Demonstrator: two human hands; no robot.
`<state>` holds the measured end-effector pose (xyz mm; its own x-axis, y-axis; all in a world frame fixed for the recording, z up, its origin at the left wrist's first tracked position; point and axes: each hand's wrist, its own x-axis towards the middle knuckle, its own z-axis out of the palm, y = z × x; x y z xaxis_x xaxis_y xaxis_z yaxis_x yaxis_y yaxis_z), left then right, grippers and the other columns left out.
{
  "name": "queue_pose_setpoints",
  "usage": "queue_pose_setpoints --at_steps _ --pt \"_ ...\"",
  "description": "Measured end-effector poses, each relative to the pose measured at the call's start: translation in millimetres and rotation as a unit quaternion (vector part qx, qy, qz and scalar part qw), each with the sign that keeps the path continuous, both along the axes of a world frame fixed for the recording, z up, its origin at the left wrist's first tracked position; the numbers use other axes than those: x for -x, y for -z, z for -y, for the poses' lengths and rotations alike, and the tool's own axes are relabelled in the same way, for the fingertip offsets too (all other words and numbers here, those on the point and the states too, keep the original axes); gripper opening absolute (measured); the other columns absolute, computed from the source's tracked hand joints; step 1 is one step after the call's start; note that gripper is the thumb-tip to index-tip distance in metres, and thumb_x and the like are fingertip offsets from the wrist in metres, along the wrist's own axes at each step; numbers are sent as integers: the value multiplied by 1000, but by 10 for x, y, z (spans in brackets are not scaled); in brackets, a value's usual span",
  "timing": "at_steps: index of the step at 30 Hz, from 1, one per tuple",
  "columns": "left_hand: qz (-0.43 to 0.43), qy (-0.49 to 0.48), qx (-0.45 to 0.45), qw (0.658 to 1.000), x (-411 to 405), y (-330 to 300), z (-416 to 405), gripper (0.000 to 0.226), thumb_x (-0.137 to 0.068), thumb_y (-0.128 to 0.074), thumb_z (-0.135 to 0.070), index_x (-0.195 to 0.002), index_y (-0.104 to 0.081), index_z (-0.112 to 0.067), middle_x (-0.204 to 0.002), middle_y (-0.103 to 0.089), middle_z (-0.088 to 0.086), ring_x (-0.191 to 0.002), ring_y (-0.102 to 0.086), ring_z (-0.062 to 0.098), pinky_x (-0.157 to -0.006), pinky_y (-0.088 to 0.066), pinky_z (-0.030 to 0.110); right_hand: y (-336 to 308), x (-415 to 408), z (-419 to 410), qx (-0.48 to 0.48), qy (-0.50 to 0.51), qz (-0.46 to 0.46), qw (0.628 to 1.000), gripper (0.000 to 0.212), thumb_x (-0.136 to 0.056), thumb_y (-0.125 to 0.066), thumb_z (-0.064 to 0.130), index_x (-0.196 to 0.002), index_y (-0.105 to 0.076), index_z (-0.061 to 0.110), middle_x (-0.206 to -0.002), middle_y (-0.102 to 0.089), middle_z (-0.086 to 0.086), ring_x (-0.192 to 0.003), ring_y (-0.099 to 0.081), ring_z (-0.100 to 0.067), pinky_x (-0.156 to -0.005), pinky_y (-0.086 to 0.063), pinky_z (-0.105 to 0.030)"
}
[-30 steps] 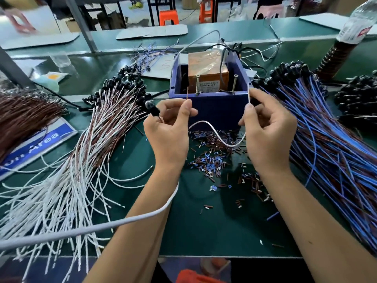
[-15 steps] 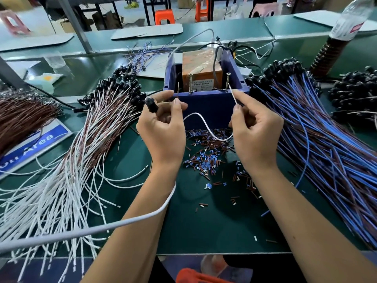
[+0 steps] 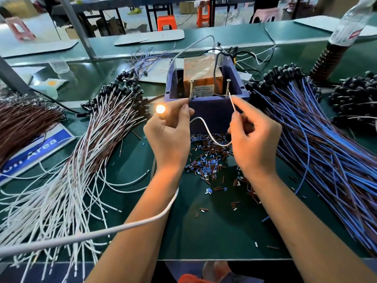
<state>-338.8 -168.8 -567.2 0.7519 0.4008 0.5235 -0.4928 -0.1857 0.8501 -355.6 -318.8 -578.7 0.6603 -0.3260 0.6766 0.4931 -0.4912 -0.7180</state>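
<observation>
Over the blue box (image 3: 212,113), the left hand (image 3: 169,137) pinched the glowing lamp (image 3: 160,109) and held its thin lead at the left screw (image 3: 191,88). The right hand (image 3: 255,139) pinched the white lead (image 3: 210,137) near its tip, at the right screw (image 3: 227,86). Doing this well probably meant keeping both bare tips steady on the threaded steel, with the fingers on insulation only. The white lead was slim, smooth and limp, sagging between the hands; the box looked like matte plastic.
</observation>
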Motion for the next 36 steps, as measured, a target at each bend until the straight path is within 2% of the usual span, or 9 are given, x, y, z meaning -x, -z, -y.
queue_pose_setpoints --at_steps 4,11,18,20,23,27,31,34,36 --pt "-2 0 6 1000 -6 -4 1 11 -96 -65 2 -102 -75 2 -83 -75 8 -77 -74 12 -77 -58 22 19 -15 -1 -30 3 -10 999 33 -99 -60 8 -131 -72 8 -79 -67 16 -61 -60 -2 -61 -49 -18" --pt "-4 15 27 1000 -15 6 -7 10 -96 -66 2 -101 -75 2 -83 -75 10 -77 -75 14 -77 -59 25 -12 -6 86 -14 -14 -16 1000 31 -102 -59 8 -130 -72 8 -93 -77 -2 -68 -66 0 -62 -51 -19" --pt "-7 -4 42 999 -9 -8 -4 10 -96 -65 -1 -97 -74 -6 -79 -75 5 -75 -73 15 -76 -57 25 24 33 160 -18 -11 -19 1000 31 -101 -59 10 -128 -73 11 -73 -67 6 -59 -58 -9 -54 -48 -25" --pt "-15 23 61 998 0 -5 -7 10 -96 -64 -5 -98 -74 -8 -78 -75 3 -72 -71 12 -72 -53 22 11 32 167 -14 -5 -14 1000 32 -100 -60 8 -130 -71 12 -68 -65 0 -57 -57 -14 -55 -50 -32" --pt "-22 114 91 989 41 -19 -13 12 -95 -64 -6 -99 -75 -5 -78 -76 4 -59 -62 3 -61 -46 14 -34 47 153 -32 2 -5 999 38 -98 -60 5 -135 -66 12 -61 -60 3 -52 -52 -13 -56 -46 -22" --pt "-42 222 93 970 156 -75 120 13 -94 -64 -5 -96 -77 -7 -76 -75 6 -52 -55 0 -51 -40 12 -139 46 270 -166 -9 -24 986 37 -98 -58 5 -132 -66 17 -57 -60 1 -51 -52 -10 -56 -45 -21" --pt "-87 242 -11 966 214 -260 422 15 -92 -65 -5 -102 -77 -5 -80 -77 0 -60 -61 -3 -57 -43 9 -345 68 709 -350 3 -77 933 29 -98 -57 5 -121 -67 21 -56 -61 2 -46 -44 -11 -47 -37 -25" --pt "-86 311 -42 946 180 -515 833 21 -91 -63 -6 -107 -76 -11 -76 -63 -4 -51 -42 3 -49 -34 16 -603 181 1212 -394 44 -45 917 21 -95 -57 -2 -106 -67 14 -53 -57 0 -44 -41 -12 -44 -32 -23" --pt "-122 374 30 919 107 -736 1142 25 -92 -60 -1 -113 -71 -8 -69 -48 -2 -51 -28 9 -44 -25 20 -780 287 1523 -413 133 -5 901 20 -92 -58 -4 -98 -66 12 -55 -56 2 -45 -46 -12 -46 -34 -26"
